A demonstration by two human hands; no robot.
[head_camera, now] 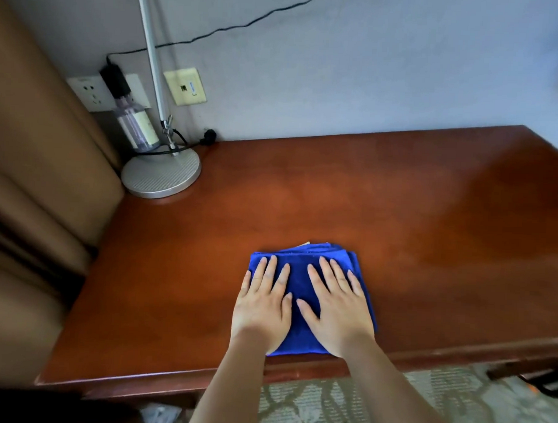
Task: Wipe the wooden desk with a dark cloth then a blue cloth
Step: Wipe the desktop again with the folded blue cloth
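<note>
My left hand and right hand press flat, fingers straight, no grip, on a folded blue cloth near the front edge of the wooden surface, lamp base at its far-left corner.

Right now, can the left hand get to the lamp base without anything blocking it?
Probably yes. The left hand lies flat on the blue cloth, and only bare desk lies between it and the lamp base at the far left corner.

view: your single head camera | looked: forward and down, from above the desk's near edge | range: close | far limit: the wall
</note>
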